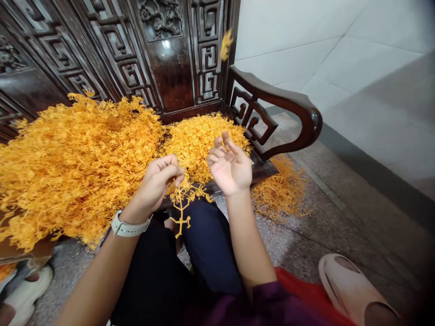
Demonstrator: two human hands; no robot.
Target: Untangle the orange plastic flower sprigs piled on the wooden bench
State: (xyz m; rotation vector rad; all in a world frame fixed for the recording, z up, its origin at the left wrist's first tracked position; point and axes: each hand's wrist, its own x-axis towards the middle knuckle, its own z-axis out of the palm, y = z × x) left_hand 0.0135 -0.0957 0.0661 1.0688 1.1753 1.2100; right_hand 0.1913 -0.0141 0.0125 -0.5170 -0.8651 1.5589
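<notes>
Between thumb and curled fingers, my left hand [161, 181] pinches a yellow-orange branched plastic flower stem [181, 210], which hangs down over my knees. My right hand [231, 167] is raised with the palm up and fingers loosely spread, holding nothing. Behind it on the bench seat lies a heap of small yellow flower heads [197, 140]. A much bigger heap of yellow branched stems [78, 167] spreads to the left. One blurred yellow flower piece [226, 45] appears in the air before the bench's corner post.
The dark carved wooden bench [175, 83] has a curved armrest [311, 120] on the right. Bare orange stems [282, 190] lie piled on the speckled floor beyond the seat's end. Pale slippers [353, 290] show at lower right, near red fabric [302, 294]. A white wall [288, 36] stands behind.
</notes>
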